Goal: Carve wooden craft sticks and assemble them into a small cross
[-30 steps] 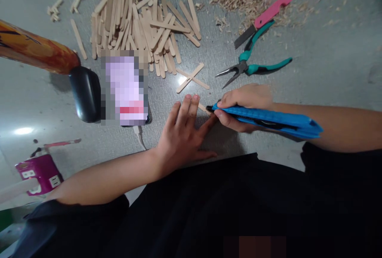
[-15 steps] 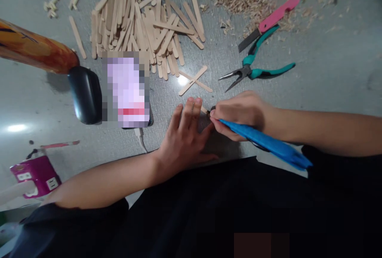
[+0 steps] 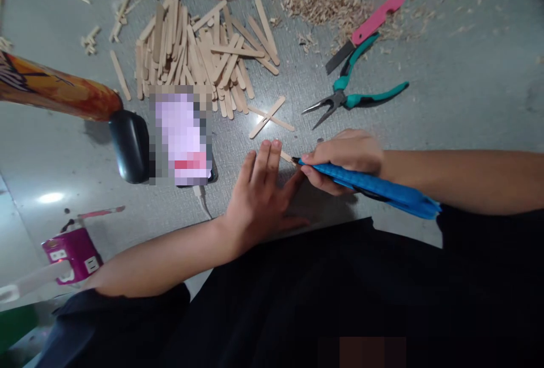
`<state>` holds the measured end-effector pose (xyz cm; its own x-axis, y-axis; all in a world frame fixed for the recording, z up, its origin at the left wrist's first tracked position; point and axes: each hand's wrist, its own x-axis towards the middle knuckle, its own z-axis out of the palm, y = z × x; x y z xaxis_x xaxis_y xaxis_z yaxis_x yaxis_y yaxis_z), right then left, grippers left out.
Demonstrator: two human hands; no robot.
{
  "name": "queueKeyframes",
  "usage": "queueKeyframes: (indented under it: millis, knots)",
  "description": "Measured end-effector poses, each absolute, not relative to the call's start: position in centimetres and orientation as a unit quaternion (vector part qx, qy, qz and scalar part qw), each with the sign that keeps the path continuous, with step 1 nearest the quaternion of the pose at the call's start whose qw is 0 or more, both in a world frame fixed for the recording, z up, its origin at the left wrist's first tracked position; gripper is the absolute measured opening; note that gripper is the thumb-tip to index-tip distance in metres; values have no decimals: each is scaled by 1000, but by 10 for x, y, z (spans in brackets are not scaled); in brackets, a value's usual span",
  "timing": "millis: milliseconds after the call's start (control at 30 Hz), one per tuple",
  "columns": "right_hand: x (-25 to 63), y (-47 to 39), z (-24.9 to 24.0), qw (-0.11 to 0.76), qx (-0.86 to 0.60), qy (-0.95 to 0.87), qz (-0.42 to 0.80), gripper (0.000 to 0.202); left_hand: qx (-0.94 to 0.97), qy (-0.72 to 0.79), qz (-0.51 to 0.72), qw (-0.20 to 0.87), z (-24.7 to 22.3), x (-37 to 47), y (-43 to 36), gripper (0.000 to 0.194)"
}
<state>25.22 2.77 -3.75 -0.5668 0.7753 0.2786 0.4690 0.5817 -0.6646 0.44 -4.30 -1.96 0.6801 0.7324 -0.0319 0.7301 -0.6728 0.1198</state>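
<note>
Jutting from under the flat, spread left hand (image 3: 261, 198), a stick (image 3: 286, 156) is met by the cutter (image 3: 376, 184) gripped in the right hand (image 3: 346, 155); the stick's other end is hidden, the cutter's tip (image 3: 296, 160) barely discernible.

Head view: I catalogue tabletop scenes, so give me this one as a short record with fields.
left hand: fingers spread, over a wooden stick
right hand: grips a blue tool, black tip at that stick
crossed sticks: just beyond the left hand
pliers: open, near the pink-handled blade
stick pile: beyond the phone
wood shavings: heaped beyond the pliers
</note>
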Motion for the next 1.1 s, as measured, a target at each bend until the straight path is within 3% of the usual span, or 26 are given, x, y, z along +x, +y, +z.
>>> queueKeyframes:
  millis: [200, 400, 800, 1100]
  knots:
    - [254, 28, -28, 412, -259, -863, 136, 16, 915, 399, 10, 57, -19, 5, -44, 120]
    - [258, 30, -31, 303, -307, -879, 205, 10, 914, 402, 20, 57, -24, 3, -46, 127]
    - [259, 30, -29, 250, -323, -885, 224, 9, 911, 403, 27, 84, -24, 3, -45, 120]
    - [254, 33, -25, 268, -292, -897, 198, 8, 910, 404, 30, 91, -24, 3, -45, 119]
